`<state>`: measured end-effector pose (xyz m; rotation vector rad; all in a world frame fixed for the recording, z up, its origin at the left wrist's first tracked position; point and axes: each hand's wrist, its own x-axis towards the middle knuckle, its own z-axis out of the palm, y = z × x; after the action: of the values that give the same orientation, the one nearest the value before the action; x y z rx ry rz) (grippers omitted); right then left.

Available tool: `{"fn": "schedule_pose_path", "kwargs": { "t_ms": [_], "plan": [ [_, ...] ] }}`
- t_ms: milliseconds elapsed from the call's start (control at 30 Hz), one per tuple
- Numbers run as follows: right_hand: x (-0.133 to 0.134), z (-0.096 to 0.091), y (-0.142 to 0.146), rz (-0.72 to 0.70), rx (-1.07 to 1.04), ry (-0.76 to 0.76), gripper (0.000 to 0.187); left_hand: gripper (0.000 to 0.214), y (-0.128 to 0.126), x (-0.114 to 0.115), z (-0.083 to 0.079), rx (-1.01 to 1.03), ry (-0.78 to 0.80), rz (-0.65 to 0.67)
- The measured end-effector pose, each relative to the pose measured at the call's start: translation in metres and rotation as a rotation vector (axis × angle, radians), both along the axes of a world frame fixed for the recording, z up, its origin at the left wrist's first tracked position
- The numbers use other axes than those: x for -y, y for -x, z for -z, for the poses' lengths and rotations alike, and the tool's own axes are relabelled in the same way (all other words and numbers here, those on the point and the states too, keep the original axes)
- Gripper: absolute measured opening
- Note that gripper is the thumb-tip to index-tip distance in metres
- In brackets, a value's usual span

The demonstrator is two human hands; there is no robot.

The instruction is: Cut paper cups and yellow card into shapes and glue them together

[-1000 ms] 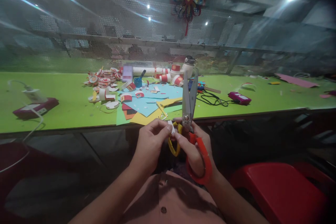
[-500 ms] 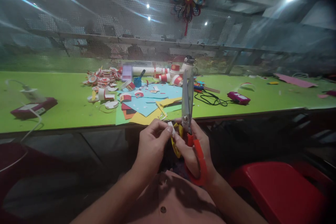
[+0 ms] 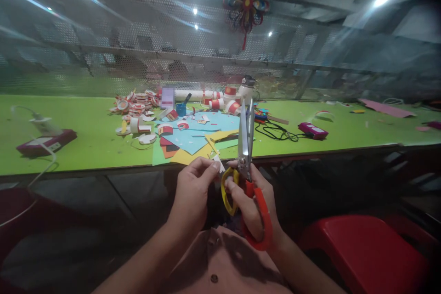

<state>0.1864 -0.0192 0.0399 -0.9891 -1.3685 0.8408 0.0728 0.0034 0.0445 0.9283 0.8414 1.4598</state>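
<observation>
Between the thumb and fingertips of my left hand is a small white paper piece, its lower edge cut into points. My right hand holds large scissors with red handles, the metal blades pointing up and slightly apart. A yellow loop hangs by my right fingertips; I cannot tell whether it belongs to the scissors. Both hands are in front of the table's near edge, a small gap between them. Beyond them, blue paper sheets and yellow paper lie on the table.
The green table carries a pile of red-and-white discs, paper cups, a blue pot, a bottle and purple power strips with cables. A red chair stands at my right.
My left hand has drawn away from my right, taking the white paper piece clear of the right fingertips. The yellow loop has shifted slightly left and down and shows more fully.
</observation>
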Motion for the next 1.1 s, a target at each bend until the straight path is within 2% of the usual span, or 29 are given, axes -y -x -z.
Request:
{"fn": "schedule_pose_path", "kwargs": {
  "t_ms": [267, 800, 1000, 1100],
  "plan": [
    [-0.0016, 0.0013, -0.0048, -0.017, -0.069, -0.036, 0.031, 0.016, -0.0023, 0.0039, -0.0059, 0.064, 0.052, 0.074],
    [-0.0021, 0.0048, -0.0052, -0.053, -0.128, -0.043, 0.026, 0.015, -0.0033, 0.0040, -0.0032, 0.003, -0.006, 0.108],
    [-0.0013, 0.0029, 0.0004, 0.016, -0.136, -0.002, 0.026, 0.015, -0.0060, 0.0073, -0.0025, -0.094, -0.103, 0.004],
    [-0.0010, 0.0019, 0.0037, 0.086, -0.049, 0.013, 0.024, 0.017, -0.0038, 0.0096, -0.0091, -0.190, -0.191, -0.131]
  ]
}}
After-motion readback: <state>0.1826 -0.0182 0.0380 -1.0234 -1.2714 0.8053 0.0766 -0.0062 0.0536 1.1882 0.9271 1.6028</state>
